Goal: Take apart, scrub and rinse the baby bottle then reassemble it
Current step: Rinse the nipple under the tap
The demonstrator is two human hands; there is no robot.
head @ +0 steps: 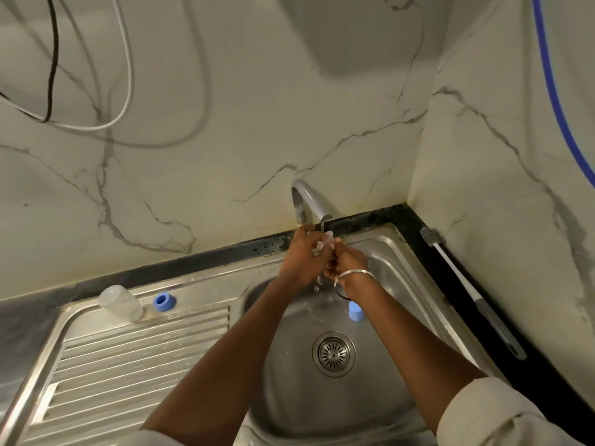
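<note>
Left of the sink (pixel 402 268), bottle (pixel 120 305) and ring (pixel 164 302) sit on the drainboard (pixel 145 365).

Gap under curved grey metal tap (pixel 314 197): filled by left hand (pixel 302 255) and right hand (pixel 349 263), both gripping a small clear piece (pixel 323 241).

Basin: pale blue cap (pixel 355 311) stands by the right wrist; bare steel around the round drain strainer (pixel 333 354).

Ribbed steel drainboard (pixel 135 365): passable; clear plastic bottle (pixel 120 305) and blue ring (pixel 164 302) line its far edge.

White-handled brush (pixel 454 268) lies along the black bench strip (pixel 454 304) on the right.

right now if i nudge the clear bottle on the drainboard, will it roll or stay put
The clear bottle looks round and seems to lie on its side, so it would probably roll. It looks empty, so likely light and easily shifted. The steel drainboard looks smooth, so it may slide too.
</note>
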